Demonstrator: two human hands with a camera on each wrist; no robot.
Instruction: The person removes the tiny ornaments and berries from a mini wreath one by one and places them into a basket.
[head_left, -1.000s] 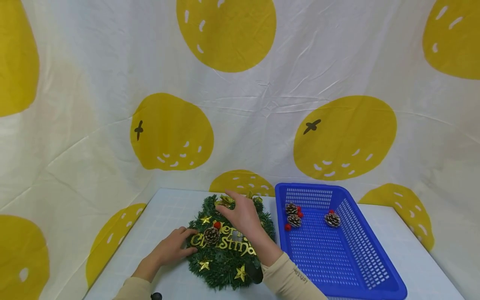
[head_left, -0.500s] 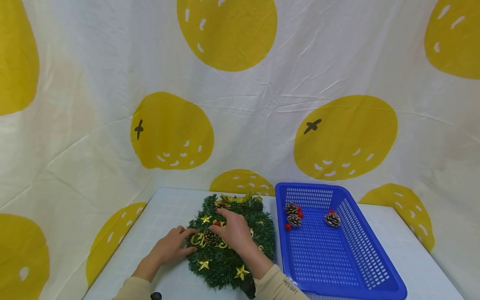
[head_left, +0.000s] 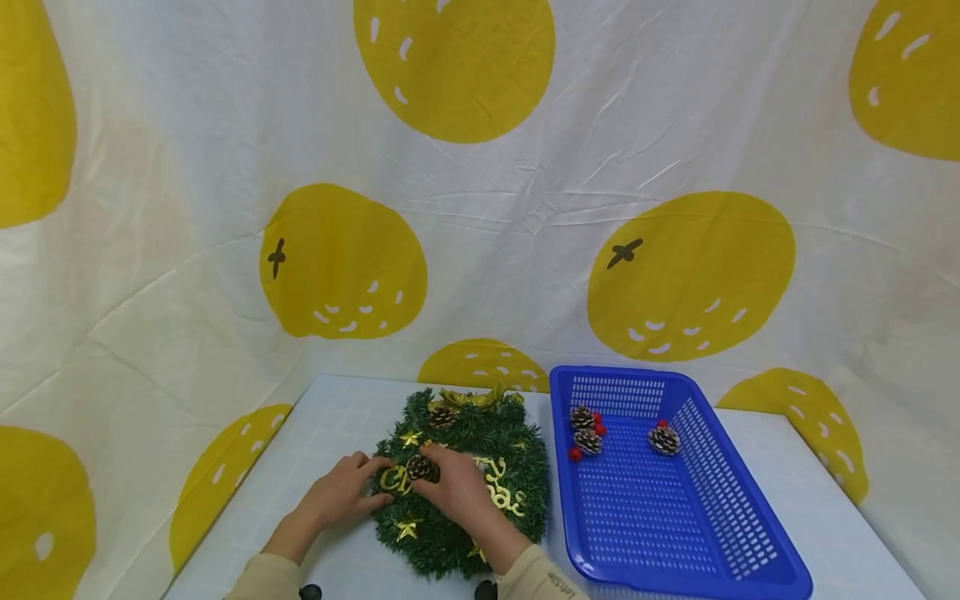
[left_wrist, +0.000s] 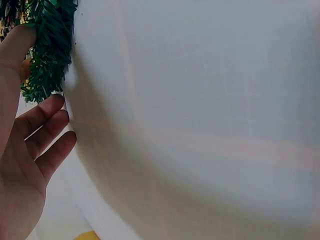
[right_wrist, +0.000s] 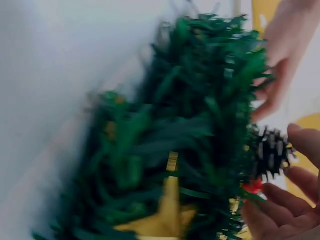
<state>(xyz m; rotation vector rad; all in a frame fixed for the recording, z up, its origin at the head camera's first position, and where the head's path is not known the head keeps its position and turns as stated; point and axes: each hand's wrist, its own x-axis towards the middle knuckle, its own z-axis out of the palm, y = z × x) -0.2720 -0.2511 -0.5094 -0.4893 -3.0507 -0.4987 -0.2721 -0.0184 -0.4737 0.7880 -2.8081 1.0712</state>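
A green tinsel Christmas wreath [head_left: 517, 442] lies on the table, with gold stars and gold "Merry Christmas" lettering partly covered by my right hand. My right hand [head_left: 457, 487] pinches a pine cone [head_left: 418, 468] between thumb and fingers over the wreath's left-middle part. In the right wrist view the pine cone [right_wrist: 272, 151] sits between the fingertips, with a red berry [right_wrist: 253, 187] beside it. At the wreath's left edge my left hand [head_left: 341, 493] touches the greenery, thumb and forefinger spread. The left wrist view shows its other fingers [left_wrist: 55, 150] loosely bent beside the wreath.
A blue plastic basket [head_left: 637, 517] stands right of the wreath. Inside are several pine cones [head_left: 663, 440] with red berries [head_left: 575, 454]. Another pine cone [head_left: 442, 417] sits on the wreath below a gold ribbon [head_left: 476, 398]. A lemon-print cloth [head_left: 480, 250] hangs behind the table.
My right hand has come down from the wreath's top toward the lower left and taken hold of the pine cone there. The upper pine cone is now uncovered. My left hand stays put.
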